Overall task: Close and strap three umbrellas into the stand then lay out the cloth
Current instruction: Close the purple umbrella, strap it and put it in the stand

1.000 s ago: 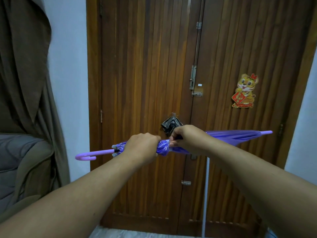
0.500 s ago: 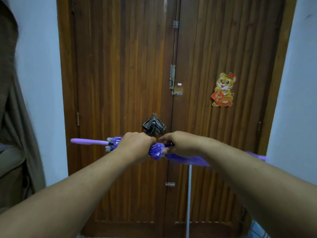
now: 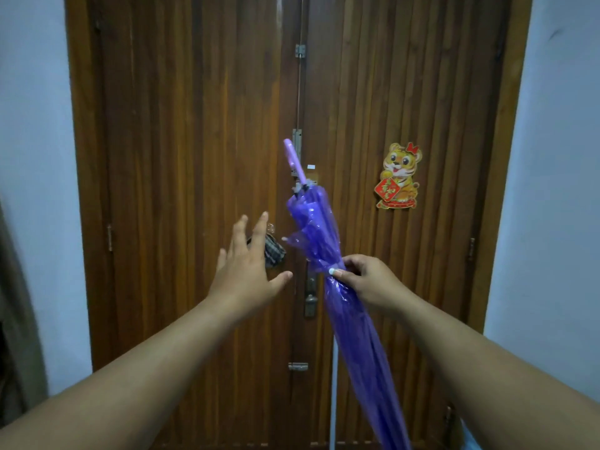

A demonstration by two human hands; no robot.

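Note:
A closed purple umbrella point(image 3: 350, 326) stands nearly upright in front of me, its light purple handle point(image 3: 293, 160) at the top and its tip out of frame below. My right hand point(image 3: 367, 280) grips it around the middle, where the canopy is cinched tight. My left hand point(image 3: 246, 271) hovers just left of the umbrella with fingers spread, holding nothing. No stand or cloth for laying out is in view.
A wooden double door point(image 3: 194, 157) fills the view, with a latch handle point(image 3: 310, 297) behind the umbrella. A small checked cloth item point(image 3: 272, 251) hangs on the door behind my left hand. A tiger sticker point(image 3: 398, 177) sits on the right leaf. White walls point(image 3: 558, 190) flank the door.
The umbrella has swung from horizontal to nearly upright, handle up. My left hand has let go of it and opened. My right hand keeps its grip at the middle.

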